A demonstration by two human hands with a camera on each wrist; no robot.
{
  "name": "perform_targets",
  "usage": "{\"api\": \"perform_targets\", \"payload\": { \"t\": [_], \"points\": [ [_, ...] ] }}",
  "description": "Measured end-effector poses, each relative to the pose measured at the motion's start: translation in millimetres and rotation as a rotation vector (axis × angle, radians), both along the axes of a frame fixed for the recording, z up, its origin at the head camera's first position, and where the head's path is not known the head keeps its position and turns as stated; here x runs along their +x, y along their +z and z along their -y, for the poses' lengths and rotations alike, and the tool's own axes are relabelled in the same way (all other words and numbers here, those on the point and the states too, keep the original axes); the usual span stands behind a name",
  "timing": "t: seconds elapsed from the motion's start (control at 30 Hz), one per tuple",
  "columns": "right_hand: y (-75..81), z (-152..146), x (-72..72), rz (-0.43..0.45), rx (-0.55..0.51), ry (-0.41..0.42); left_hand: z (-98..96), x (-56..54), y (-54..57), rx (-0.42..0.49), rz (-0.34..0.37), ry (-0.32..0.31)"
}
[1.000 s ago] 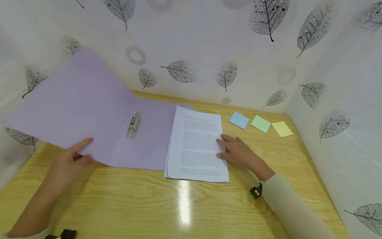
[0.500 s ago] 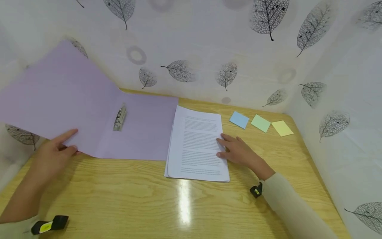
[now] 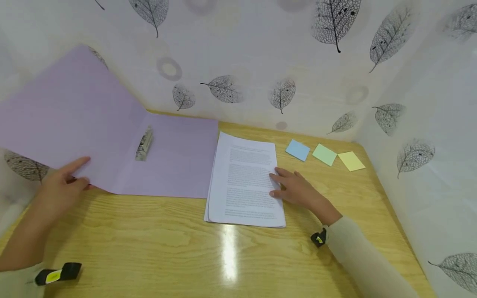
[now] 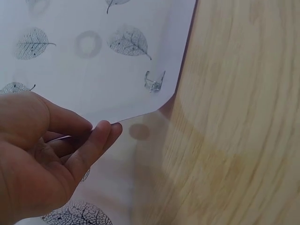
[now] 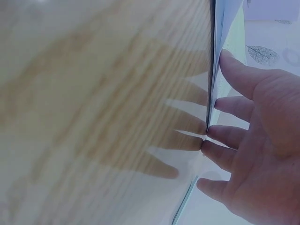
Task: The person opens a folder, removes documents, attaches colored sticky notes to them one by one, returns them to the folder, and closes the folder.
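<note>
In the head view a purple file folder (image 3: 175,161) lies spread at the left of the table, its left cover lifted at a slant. A metal clip mechanism (image 3: 144,143) sits inside near the fold. My left hand (image 3: 61,186) pinches the cover's near edge between thumb and fingers; the left wrist view shows this grip and a small clip (image 4: 153,83). Beside the folder's right edge lies a stack of printed papers (image 3: 247,182). My right hand (image 3: 296,186) rests on its right edge, fingers spread and fairly straight, touching the stack's side in the right wrist view.
Blue (image 3: 297,150), green (image 3: 325,155) and yellow (image 3: 351,161) sticky note pads lie in a row at the back right of the wooden table (image 3: 156,244). A leaf-patterned curtain (image 3: 246,49) stands behind and along both sides.
My left hand has drawn the folder to the left and slightly back, so it no longer reaches under the papers. The right hand and the stack have stayed in place.
</note>
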State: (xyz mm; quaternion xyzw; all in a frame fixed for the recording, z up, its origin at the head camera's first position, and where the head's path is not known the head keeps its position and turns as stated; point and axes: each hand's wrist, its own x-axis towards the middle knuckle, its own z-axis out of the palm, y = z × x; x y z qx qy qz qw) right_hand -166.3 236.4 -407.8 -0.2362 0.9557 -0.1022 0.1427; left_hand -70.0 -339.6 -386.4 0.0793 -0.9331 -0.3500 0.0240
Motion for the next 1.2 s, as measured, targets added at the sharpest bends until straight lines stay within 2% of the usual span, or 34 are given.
{"api": "perform_targets", "payload": {
  "t": [0.2, 0.47, 0.6, 0.77, 0.93, 1.07, 1.2],
  "points": [
    [-2.7, -1.0, 1.5, -0.001, -0.010, 0.005, 12.5, -6.1, -0.7, -0.053, -0.028, 0.060],
    [-1.3, -1.8, 3.8, 0.042, -0.017, -0.007, 22.8, -14.4, 0.2, -0.088, -0.073, 0.088],
    [-0.4, -2.6, 3.0, 0.040, -0.020, -0.005, 21.3, -13.4, 4.4, -0.103, -0.056, 0.141],
    [1.0, -3.9, 1.9, 0.037, -0.022, 0.000, 9.1, -0.8, 15.0, -0.209, 0.004, 0.202],
    [2.5, -6.0, 1.7, 0.033, -0.031, -0.002, -18.1, 14.4, 31.6, -0.310, 0.047, 0.164],
    [0.5, -5.7, 1.4, 0.022, -0.027, -0.007, -42.0, 20.3, 35.0, -0.340, 0.003, 0.166],
    [-2.3, -2.1, 1.9, 0.019, -0.017, -0.011, -49.8, 23.3, 36.0, -0.361, -0.043, 0.205]
  ]
}}
